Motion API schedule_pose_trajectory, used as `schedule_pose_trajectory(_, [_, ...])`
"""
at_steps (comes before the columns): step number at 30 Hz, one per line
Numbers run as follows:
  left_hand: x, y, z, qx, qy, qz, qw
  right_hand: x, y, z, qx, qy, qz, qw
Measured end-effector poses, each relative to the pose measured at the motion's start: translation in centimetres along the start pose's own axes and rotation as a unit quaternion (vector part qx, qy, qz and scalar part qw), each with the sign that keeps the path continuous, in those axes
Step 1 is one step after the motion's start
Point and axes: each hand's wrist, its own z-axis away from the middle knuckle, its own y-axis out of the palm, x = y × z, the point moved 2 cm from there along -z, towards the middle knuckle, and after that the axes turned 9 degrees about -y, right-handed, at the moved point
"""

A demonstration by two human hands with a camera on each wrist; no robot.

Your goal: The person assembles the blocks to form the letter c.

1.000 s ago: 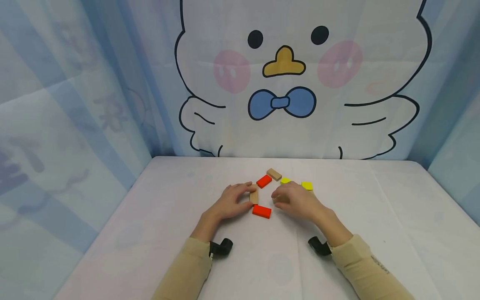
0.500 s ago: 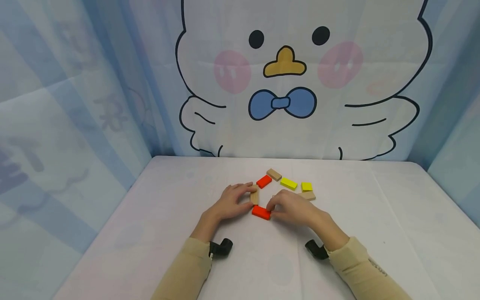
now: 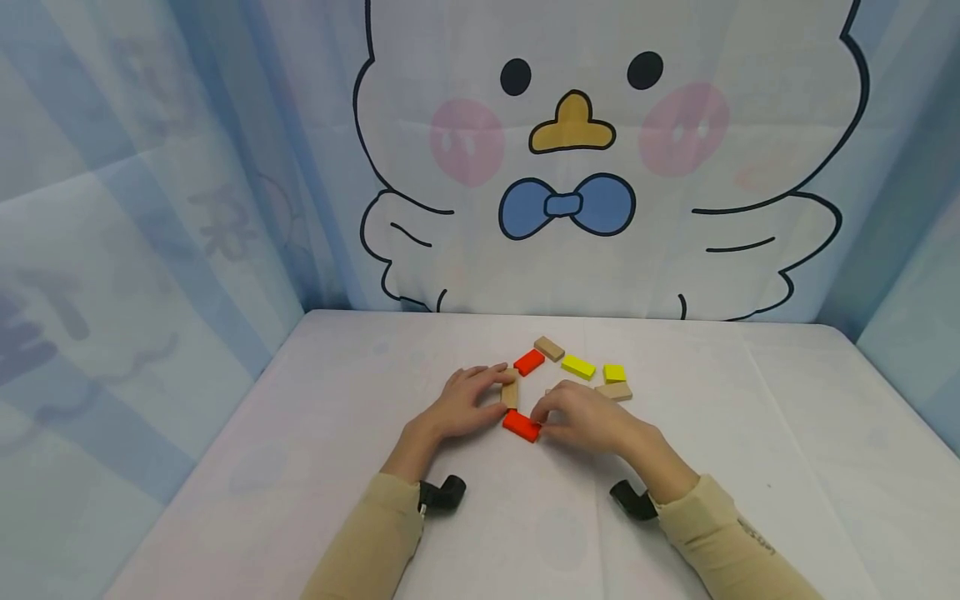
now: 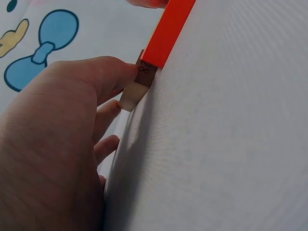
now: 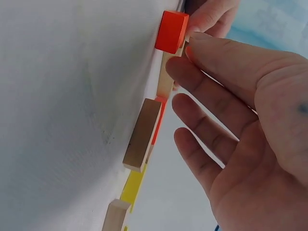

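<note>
Thumb and fingers of my left hand (image 3: 461, 406) hold the left wooden block (image 3: 511, 394), which runs near to far; looks like bracing, so it won't slide while the piece beside it is handled. My right hand (image 3: 592, 418) has thumb and index tips at the right end of the near red block (image 3: 520, 426), other fingers loosely bent; can't tell if that's a pinch or a nudge. Near red block lies slanted, left end at the left wooden block's near end, probably to angle that corner; contact between the two unclear.

Past my right fingers, a middle wooden block (image 5: 142, 134), mostly hidden in the head view. Far side, left to right: far red block (image 3: 529, 362), far wooden block (image 3: 550, 348), left yellow block (image 3: 578, 367). On the right, right yellow block (image 3: 613, 372) sits just beyond right wooden block (image 3: 617, 392). Rough loop with gaps, so I'd judge they're laid to follow one another.

White-covered table (image 3: 300, 500) underneath, cartoon curtain (image 3: 562, 275) behind the far edge.
</note>
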Motion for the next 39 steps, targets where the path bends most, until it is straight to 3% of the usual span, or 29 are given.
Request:
schedule_pose_trajectory(5, [0.0,0.1,-0.1,0.001,-0.005,-0.001,1.0,-1.0,-0.6,0.4,-0.043,0.022,0.004,0.999])
schedule_pose_trajectory(11, [-0.1,0.3,-0.4,0.004,-0.002,-0.009,0.9999,-2.6,-1.1,1.0,-0.081,0.051,0.065,0.993])
schedule_pose_trajectory(24, [-0.1,0.0,-0.4,0.0,0.003,-0.014,0.9999,-3.4,-1.2,0.9,-0.071,0.05,0.075,0.993])
schedule_pose_trajectory(39, [0.0,0.1,-0.1,-0.01,0.012,0.004,0.9999,-2.8,-1.0,0.9,-0.068,0.081,0.073,0.992])
